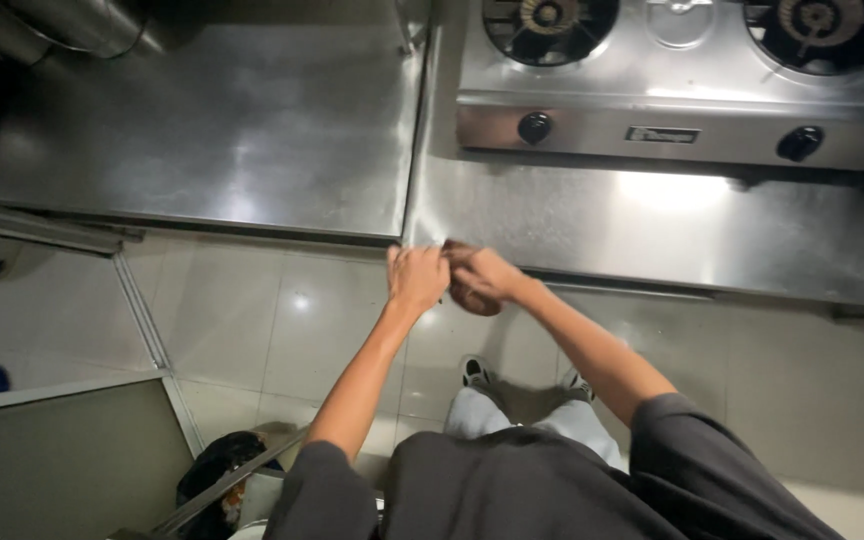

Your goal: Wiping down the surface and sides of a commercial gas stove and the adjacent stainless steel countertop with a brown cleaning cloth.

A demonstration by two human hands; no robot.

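Two hands (452, 277) on one brown lump (472, 297), two burners (550, 22) beyond.

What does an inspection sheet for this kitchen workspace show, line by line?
Surface: bare steel counter, shiny with glare.
Job's things: small brown object at the counter's front edge; kind unclear.
Clutter: nothing seen on the counter.
Grips: left hand and right hand meet around the brown object.
Cables: nothing seen.
Surroundings: two-burner gas stove behind, steel pot at top left, tiled floor, dark bin below.
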